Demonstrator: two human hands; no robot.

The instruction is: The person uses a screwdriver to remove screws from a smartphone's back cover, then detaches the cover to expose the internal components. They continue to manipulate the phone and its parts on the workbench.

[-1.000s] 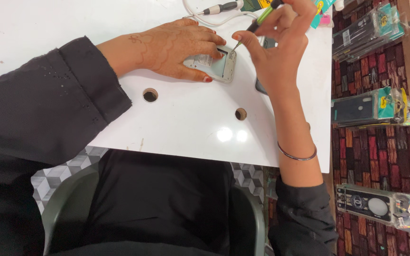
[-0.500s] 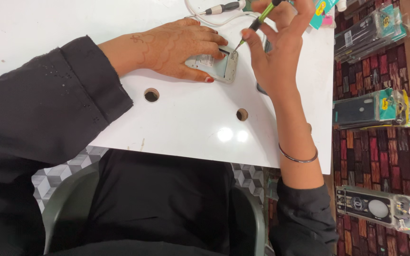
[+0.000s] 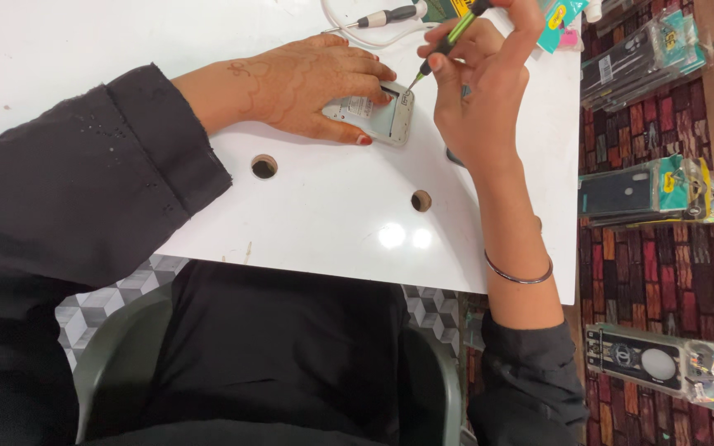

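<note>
A small opened phone [image 3: 378, 116] is pinned flat to the white worktop [image 3: 324, 206] by the left hand [image 3: 303, 83], steadying it for the slim screwdriver [image 3: 448, 41] pinched in the right hand's [image 3: 485, 99] closed fingers.

left hand [image 3: 307, 87] flat, palm down, fingers spread fwd, right hand [image 3: 481, 99] raised, fingers pinched in a pen-like grip, wrist bent, both forearms reaching fwd

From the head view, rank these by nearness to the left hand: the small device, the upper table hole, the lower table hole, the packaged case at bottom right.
1. Small device: under the left hand fingertips.
2. Upper hole: just below the hand.
3. Lower hole: farther right.
4. Packaged case: bottom right, off the table.
</note>
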